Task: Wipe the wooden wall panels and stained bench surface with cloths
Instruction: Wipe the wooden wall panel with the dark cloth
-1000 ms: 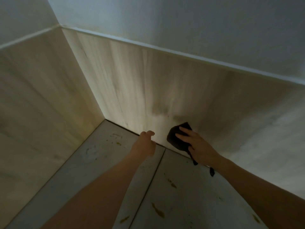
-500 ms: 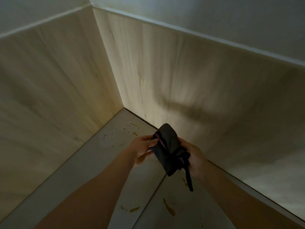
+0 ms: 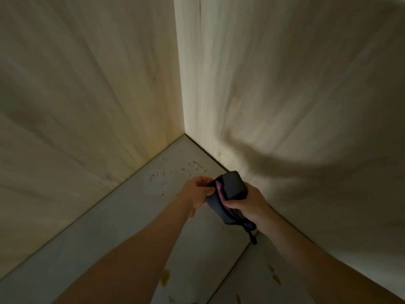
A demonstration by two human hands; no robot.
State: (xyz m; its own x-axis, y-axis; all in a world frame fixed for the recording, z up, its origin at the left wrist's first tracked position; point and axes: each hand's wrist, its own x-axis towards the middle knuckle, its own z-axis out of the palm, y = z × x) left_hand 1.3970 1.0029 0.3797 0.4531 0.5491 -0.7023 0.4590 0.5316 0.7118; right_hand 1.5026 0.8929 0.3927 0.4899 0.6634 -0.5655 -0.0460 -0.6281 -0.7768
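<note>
At lower centre, both hands grasp the dark cloth (image 3: 230, 194) above the stained surface (image 3: 122, 216): left hand (image 3: 198, 190) pinching its edge, right hand (image 3: 248, 201) clenched around the bundle. Soft, light, probably damp; best gripped bunched.

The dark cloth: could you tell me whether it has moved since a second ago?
Yes. The dark cloth has come off the right wall panel and is now held above the bench surface by both hands.

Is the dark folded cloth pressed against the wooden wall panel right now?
No, both the left hand and right hand hold the dark folded cloth in the air, away from the wooden wall panel.
</note>
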